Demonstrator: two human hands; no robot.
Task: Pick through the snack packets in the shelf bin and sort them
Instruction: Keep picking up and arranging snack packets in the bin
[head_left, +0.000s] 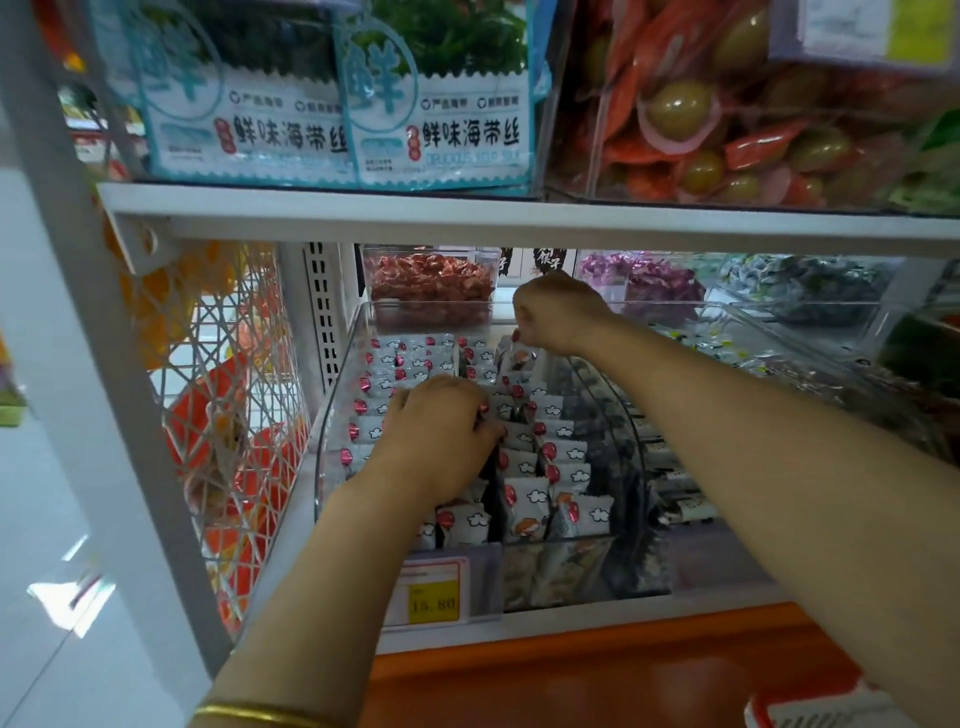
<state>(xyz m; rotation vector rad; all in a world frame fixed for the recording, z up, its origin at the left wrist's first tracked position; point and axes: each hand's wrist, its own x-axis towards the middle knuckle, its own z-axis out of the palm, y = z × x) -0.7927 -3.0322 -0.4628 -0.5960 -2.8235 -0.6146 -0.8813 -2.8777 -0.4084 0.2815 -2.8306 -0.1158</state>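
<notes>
The white snack packets (524, 457) with red round seals and small cloud prints stand in tight rows inside a clear plastic bin (332, 410), which sits on the lower white shelf, at its left end. From my remote view I look down into this bin over both bare forearms.

The left hand (441, 431) lies on the middle rows. Its fingers are curled down between the packets and grip a bunch of them. The right hand (556, 312) is raised over the back part of the bin with its fingers closed together. It seems to pinch a single packet (519, 358) by the top edge, but this part is a little blurred and I cannot be fully sure.

On the front of the bin is a price label (434, 592) with a yellow field that reads 15.80. A thin gold bangle (260, 714) is on the left wrist. Behind the bin stands a clear box of red wrapped sweets (431, 283), and to the right of it some purple wrapped sweets (644, 275). A white wire mesh panel (223, 389) closes the left side of the shelf. On the white shelf board (519, 218) above stand blue and white seaweed bags (337, 114).
</notes>
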